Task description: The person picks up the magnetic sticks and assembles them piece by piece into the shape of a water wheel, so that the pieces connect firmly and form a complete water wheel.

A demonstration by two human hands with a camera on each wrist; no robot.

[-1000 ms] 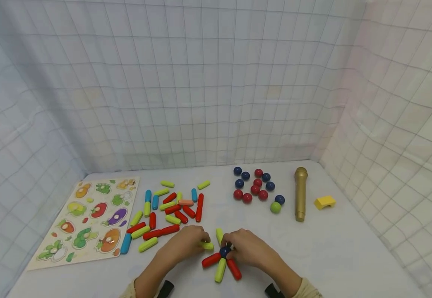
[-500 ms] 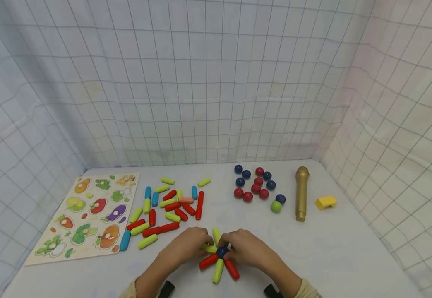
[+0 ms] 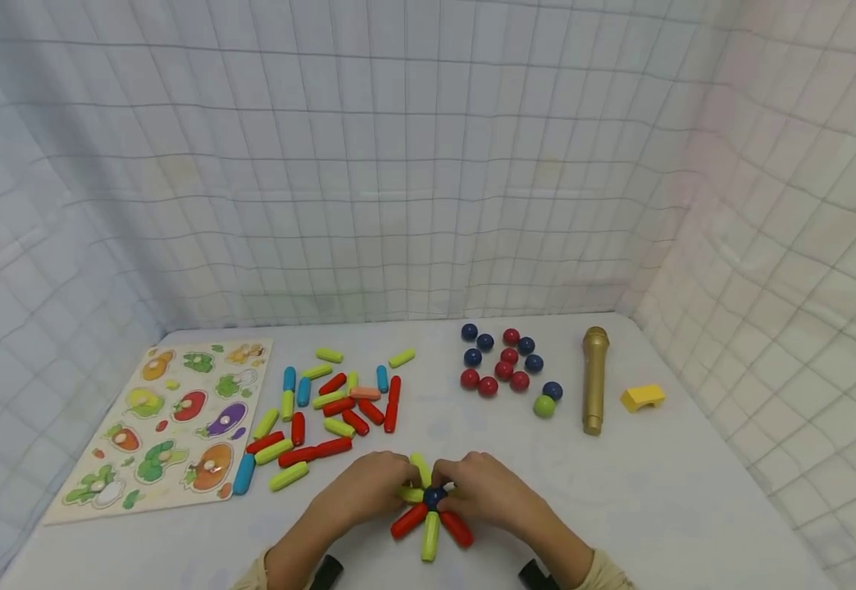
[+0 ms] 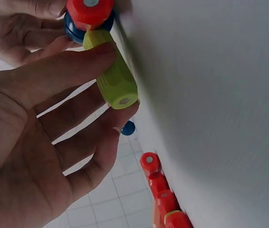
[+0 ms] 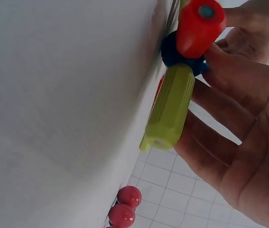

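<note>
Both hands meet at a small star of rods joined to a dark blue ball, which lies on the white worktop right between them. The left hand pinches a short lime-green plastic rod between thumb and fingers, its inner end against the ball; in the head view most of that rod is hidden under the fingers. The right hand curls its fingers round the ball from the other side, and its palm hides how much of the ball it touches. Below the hands, a red rod, a long lime-green rod and a second red rod fan out from the ball. Another lime-green rod pokes up between the knuckles, its lower end covered.

Beyond the left hand lies a loose heap of coloured rods, and further left a wooden vegetable puzzle board. Beyond the right hand sit red and blue balls, a gold toy microphone and a yellow arch block. The wrist views are close and partly blurred.
</note>
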